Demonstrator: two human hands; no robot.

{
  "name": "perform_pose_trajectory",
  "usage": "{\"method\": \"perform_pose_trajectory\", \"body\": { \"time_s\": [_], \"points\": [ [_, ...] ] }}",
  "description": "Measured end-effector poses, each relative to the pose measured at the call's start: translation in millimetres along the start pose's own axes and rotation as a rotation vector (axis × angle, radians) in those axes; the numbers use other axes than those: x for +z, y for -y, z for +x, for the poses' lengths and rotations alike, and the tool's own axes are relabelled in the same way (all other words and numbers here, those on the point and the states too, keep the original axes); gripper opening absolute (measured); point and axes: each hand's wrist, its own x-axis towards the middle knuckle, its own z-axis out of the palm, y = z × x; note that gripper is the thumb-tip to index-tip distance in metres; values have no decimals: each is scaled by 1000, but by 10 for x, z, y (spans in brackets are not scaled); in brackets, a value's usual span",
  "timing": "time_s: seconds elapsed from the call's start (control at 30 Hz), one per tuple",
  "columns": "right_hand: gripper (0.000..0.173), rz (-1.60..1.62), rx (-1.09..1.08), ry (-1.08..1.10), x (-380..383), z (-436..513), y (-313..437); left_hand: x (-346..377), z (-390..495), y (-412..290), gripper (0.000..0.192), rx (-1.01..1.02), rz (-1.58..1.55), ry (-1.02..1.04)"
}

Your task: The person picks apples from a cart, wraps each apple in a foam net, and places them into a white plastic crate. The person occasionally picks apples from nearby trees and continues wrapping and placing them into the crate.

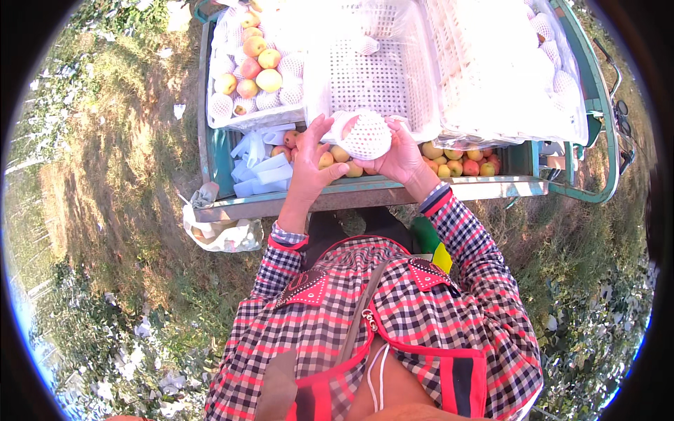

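Observation:
An apple in a white foam net sleeve (367, 138) is held up over the near edge of the cart, some of its red skin showing at the upper left. My right hand (404, 158) grips it from the right side. My left hand (311, 160) is beside it on the left, fingers spread, the fingertips close to the sleeve; whether they touch it is hard to tell. Loose apples (457, 164) lie in the cart's trough beneath both hands. Flattened foam sleeves (267, 171) are piled to the left of them.
Ahead stands a white perforated crate (368, 79) with a netted apple (368, 46) inside. The left crate (263, 117) holds bare and netted apples. On the right, sunlit crates (505, 94) are overexposed. A plastic bag (224, 234) hangs at the cart's near left corner; the metal rail (363, 196) crosses before me.

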Motion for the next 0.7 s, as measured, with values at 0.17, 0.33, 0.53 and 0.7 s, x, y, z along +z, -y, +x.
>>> {"method": "perform_pose_trajectory", "body": {
  "time_s": [0.17, 0.33, 0.53, 0.7],
  "points": [
    [61, 229, 77, 103, -24, 220, -102, 276, 180, -53, 111, 237, 393, 29],
    [61, -259, -11, -235, 57, 359, -84, 312, 373, -140, 79, 448, 608, -45],
    [88, -1043, -231, -24, -68, 308, -150, 55, 353, 423, 47, 10, 230, -277],
    [78, -1174, -120, -382, -318, 621, 256, -198, 228, 314, 54, -98, 356, -245]
  ]
}}
